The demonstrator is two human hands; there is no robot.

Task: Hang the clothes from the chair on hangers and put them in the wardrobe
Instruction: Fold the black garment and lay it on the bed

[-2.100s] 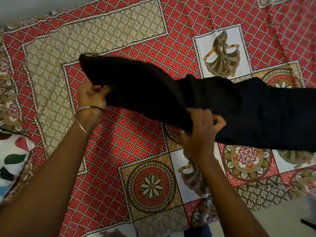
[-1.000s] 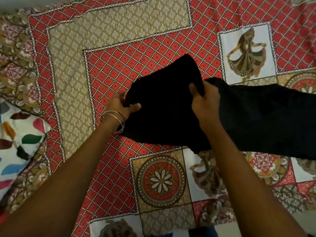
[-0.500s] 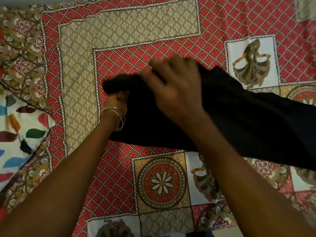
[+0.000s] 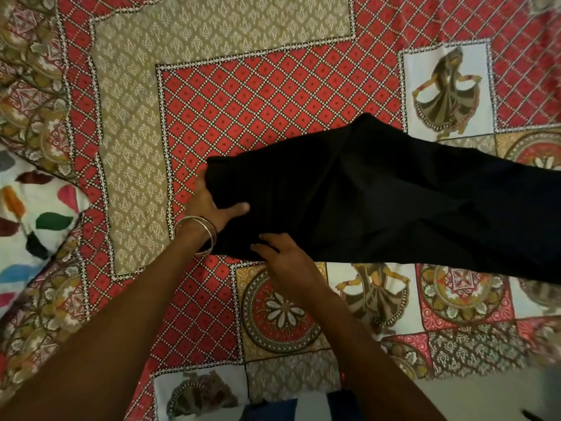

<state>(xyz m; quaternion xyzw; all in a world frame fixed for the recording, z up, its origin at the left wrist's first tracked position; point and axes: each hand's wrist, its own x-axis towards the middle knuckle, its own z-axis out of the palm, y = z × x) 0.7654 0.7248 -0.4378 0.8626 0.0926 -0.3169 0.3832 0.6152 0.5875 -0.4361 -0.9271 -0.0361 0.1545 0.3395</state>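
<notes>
Now folded over once more: black garment (image 4: 379, 202) narrower at its near end than a second ago, the raised flap from the earlier frames brought down flat. Right hand (image 4: 288, 259), half a second ago laid across the top of the cloth, drawn back to the near edge, fingers curled onto the hem and seemingly pinching it. Left hand (image 4: 212, 205), bangles (image 4: 200, 235) at the wrist, gripping the left end of the garment, thumb on top, fingers tucked under the fold. Spread across the bedspread (image 4: 258, 95), the cloth runs from mid-frame out past the right edge.

Probably a tidying or straightening step, not yet hanging. No hanger, chair or wardrobe in view, so likely early in the work on this piece.

Edges: the garment's left end sits well inside the red lattice panel; far corner peaks close to the dancer print (image 4: 446, 92); near hem just above the round flower medallion (image 4: 282, 311). Right end out of frame, extent unknown. Plenty of bare bedspread beyond and to the left for sliding or lifting. Pillow (image 4: 27, 226) with coloured leaf shapes at far left, well apart. Bed's near edge at bottom right, with pale floor below.
</notes>
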